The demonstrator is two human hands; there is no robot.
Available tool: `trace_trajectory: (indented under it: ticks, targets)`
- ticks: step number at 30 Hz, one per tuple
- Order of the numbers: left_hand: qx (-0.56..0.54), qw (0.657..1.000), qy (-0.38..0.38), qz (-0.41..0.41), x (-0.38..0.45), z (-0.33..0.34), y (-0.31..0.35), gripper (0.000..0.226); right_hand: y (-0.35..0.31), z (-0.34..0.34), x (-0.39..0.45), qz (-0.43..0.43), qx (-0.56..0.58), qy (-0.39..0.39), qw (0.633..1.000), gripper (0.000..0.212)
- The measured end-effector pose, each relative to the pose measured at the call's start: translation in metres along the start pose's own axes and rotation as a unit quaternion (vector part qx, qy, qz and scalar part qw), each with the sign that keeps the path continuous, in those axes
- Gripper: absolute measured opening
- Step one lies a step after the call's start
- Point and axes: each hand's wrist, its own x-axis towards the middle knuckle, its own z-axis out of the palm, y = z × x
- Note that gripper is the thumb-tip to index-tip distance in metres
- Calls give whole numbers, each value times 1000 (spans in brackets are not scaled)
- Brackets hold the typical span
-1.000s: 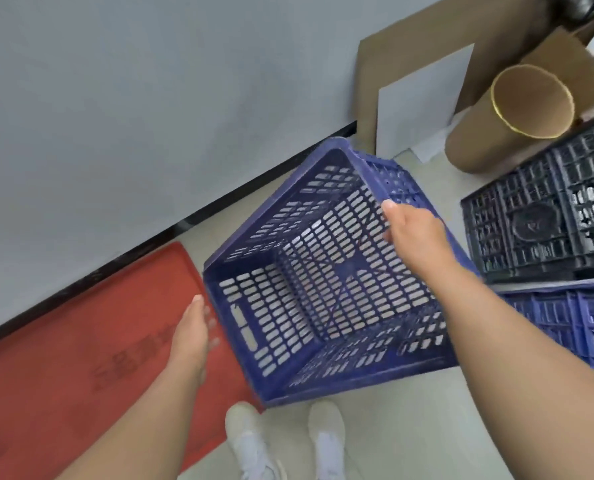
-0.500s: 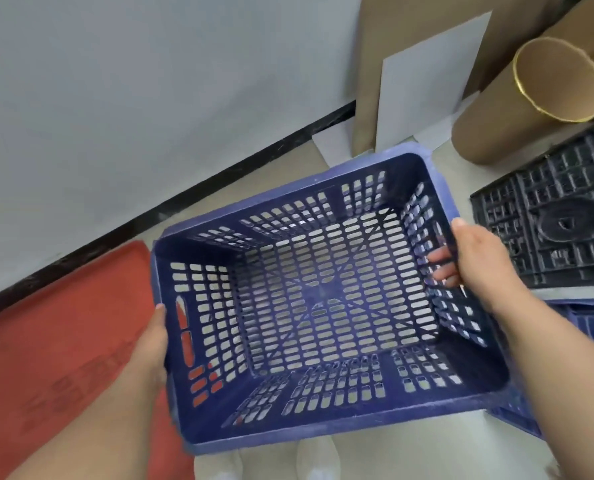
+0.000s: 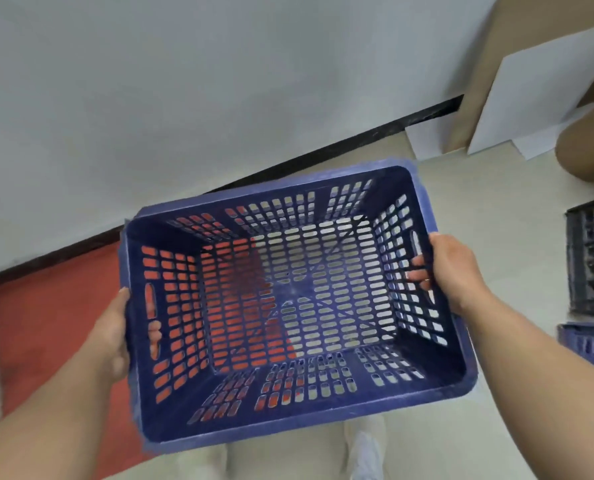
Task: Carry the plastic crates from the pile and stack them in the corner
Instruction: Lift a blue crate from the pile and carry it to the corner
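A blue perforated plastic crate (image 3: 437, 372) fills the middle of the head view, upright with its open top facing me and nothing inside. My left hand (image 3: 113, 337) grips its left end wall, fingers poking through the handle slot. My right hand (image 3: 451, 271) grips the right end wall the same way, fingers curled inside. The crate hangs above the floor, partly over a red mat (image 3: 46, 317). At the right edge lie a black crate (image 3: 593, 258) and, below it, another blue crate (image 3: 590, 344).
A grey wall with a black skirting strip (image 3: 323, 157) runs diagonally behind the crate. Cardboard sheets and a white board (image 3: 538, 88) lean at the upper right, beside a brown cardboard tube (image 3: 586, 150). My white shoes (image 3: 365, 448) show on the pale floor below the crate.
The crate has swung from tilted on its side to level and upright, both hands now on its end walls. The view has shifted left, so the pile slid toward the right edge.
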Motion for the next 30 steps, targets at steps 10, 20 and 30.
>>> trace_trajectory:
  ticks: [10,20,30]
  targets:
    - [-50,997,63,-7,39,-201,-29,48,21,173,-92,-17,-23,-104,994,19]
    - [-77,992,104,-7,117,-313,-63,39,32,323,-119,-71,-111,-131,983,29]
    - [-78,996,-18,-35,147,-342,-94,48,49,348,-141,37,-22,-151,988,37]
